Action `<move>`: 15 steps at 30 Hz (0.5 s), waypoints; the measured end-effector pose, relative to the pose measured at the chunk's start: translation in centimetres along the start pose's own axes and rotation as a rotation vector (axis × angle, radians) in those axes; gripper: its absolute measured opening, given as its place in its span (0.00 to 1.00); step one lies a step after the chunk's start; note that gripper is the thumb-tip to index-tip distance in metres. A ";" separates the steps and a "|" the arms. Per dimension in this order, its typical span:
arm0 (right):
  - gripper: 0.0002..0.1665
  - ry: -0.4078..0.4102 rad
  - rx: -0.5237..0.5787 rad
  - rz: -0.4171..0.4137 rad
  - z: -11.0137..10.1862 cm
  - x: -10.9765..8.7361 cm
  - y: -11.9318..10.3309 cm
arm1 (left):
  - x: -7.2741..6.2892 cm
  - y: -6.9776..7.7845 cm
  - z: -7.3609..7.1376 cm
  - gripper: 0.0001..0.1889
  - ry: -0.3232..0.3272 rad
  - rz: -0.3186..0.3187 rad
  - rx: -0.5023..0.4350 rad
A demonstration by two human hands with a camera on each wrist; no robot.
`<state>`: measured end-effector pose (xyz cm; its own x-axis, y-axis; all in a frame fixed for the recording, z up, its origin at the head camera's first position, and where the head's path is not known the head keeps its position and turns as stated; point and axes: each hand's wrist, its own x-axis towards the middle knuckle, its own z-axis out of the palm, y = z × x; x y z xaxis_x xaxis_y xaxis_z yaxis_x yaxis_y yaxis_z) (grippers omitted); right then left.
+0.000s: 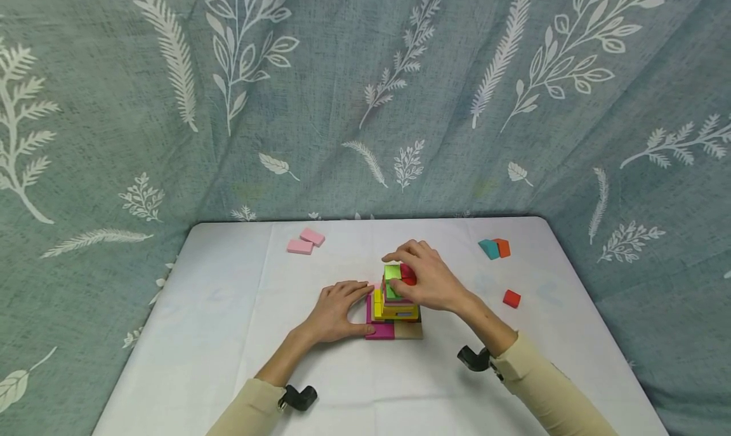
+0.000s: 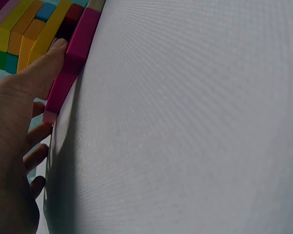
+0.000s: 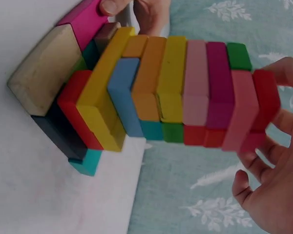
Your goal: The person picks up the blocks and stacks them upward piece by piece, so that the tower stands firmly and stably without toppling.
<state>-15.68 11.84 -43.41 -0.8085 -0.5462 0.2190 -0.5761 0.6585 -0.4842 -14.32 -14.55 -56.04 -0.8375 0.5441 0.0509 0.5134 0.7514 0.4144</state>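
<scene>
A tower of colored wooden blocks (image 3: 172,80) rises from a base layer of flat blocks on the white table. My left hand (image 1: 338,312) rests at the base's left side, fingers spread loosely, its thumb touching a magenta block (image 2: 80,41). At the top, my right hand (image 1: 428,277) arches over, with thumb and index finger at opposite ends of a light green block (image 1: 393,271). Beside that block, partly under the palm, are red blocks (image 1: 408,272). In the right wrist view, my right fingers curl around the tower's top, next to a red block (image 3: 266,100).
Two pink blocks (image 1: 299,247) lie at the back left. A teal block (image 1: 489,249) and an orange block (image 1: 502,247) touch at the back right. A single red block (image 1: 511,298) sits right of the tower. A patterned green cloth (image 1: 320,106) hangs behind the table.
</scene>
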 end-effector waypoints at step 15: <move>0.31 0.033 0.125 0.301 -4.4 -7.6 11.6 | 0.0 -0.2 0.2 0.49 0.012 0.009 -0.012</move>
<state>-16.76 25.89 -46.95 -0.9450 -0.3182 0.0762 -0.2928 0.7182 -0.6312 -14.37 -14.67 -56.27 -0.8350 0.5463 0.0651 0.5187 0.7422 0.4244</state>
